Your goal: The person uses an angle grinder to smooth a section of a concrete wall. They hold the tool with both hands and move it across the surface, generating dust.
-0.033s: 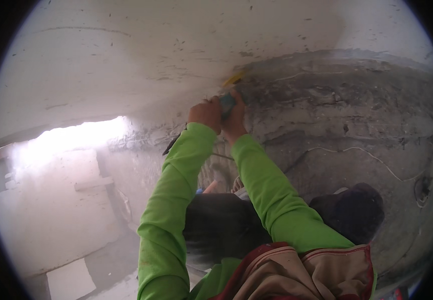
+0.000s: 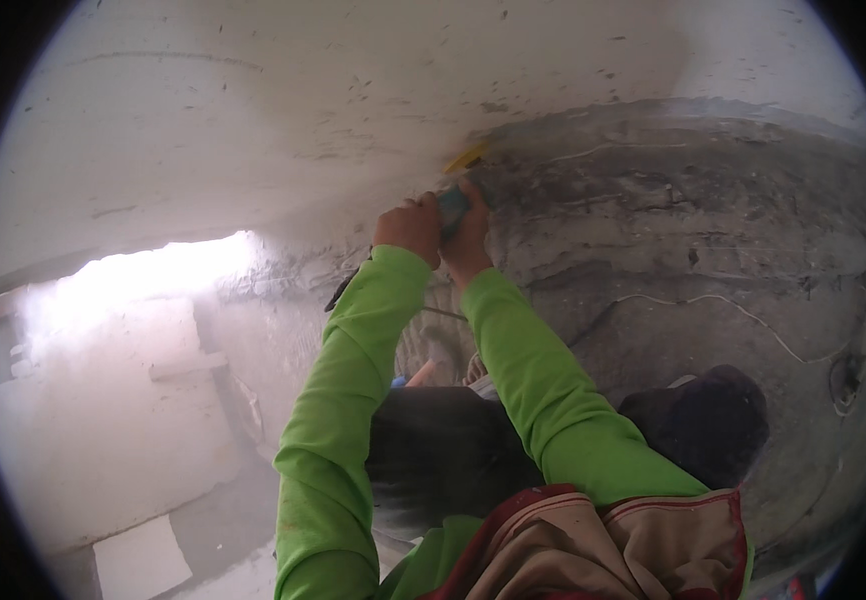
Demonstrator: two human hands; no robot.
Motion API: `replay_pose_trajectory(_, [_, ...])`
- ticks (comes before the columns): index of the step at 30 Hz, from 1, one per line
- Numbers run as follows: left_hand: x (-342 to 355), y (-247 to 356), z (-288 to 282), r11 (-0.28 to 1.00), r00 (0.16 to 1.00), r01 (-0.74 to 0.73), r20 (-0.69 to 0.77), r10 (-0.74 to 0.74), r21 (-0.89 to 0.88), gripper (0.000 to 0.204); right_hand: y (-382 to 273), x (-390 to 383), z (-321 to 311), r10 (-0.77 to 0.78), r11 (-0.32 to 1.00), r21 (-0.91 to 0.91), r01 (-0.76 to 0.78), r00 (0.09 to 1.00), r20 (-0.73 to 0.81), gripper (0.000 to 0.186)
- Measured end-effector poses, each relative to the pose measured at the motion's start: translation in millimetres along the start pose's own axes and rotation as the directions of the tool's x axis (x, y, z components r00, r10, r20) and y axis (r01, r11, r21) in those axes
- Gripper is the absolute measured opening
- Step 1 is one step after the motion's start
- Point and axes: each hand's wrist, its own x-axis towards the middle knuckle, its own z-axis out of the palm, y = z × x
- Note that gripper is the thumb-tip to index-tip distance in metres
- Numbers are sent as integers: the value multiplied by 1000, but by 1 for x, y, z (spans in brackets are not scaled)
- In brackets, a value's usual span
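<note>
Pale wall [image 2: 283, 110], with a teal tool [image 2: 452, 207] clasped at its rough border

Largest is the wall, smooth and spotted, giving way to a bare, crumbly grey band [image 2: 673, 195] on the right. Green sleeves [image 2: 328, 385] reach up to that border. There the left hand [image 2: 410, 228] is closed on the tool's left side and the right hand [image 2: 469, 235] wraps its right side, with the tool snug between them.

Its casing looks hard and stiff, so squeezing should not bend it; I would guess it is fairly heavy for its size, which suits a two-handed hold. Haze in the air suggests dust, which could make the shell slippery. The body seems the place to grip, fingers kept clear of the front.

Smallest is a yellow piece [image 2: 467, 158] just beyond the fingers, near the wall; whether it touches, I cannot tell.
</note>
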Motion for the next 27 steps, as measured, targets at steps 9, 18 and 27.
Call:
replay_pose_trajectory(9, [-3, -15, 8, 998, 995, 63, 77, -62, -19, 55, 17, -1, -1, 1, 993, -121, -8, 998, -57, 27])
replay_pose_trajectory(18, [-1, -11, 4, 1000, 999, 22, 48, -21, -20, 56, 11, -3, 6, -59, 997, -49, 55, 994, -89, 19])
replay_pose_trajectory(27, [-4, -14, 9, 997, 994, 72, 78, -72, 1, 53, 21, 2, -2, 37, 998, -46, -40, 997, -67, 23])
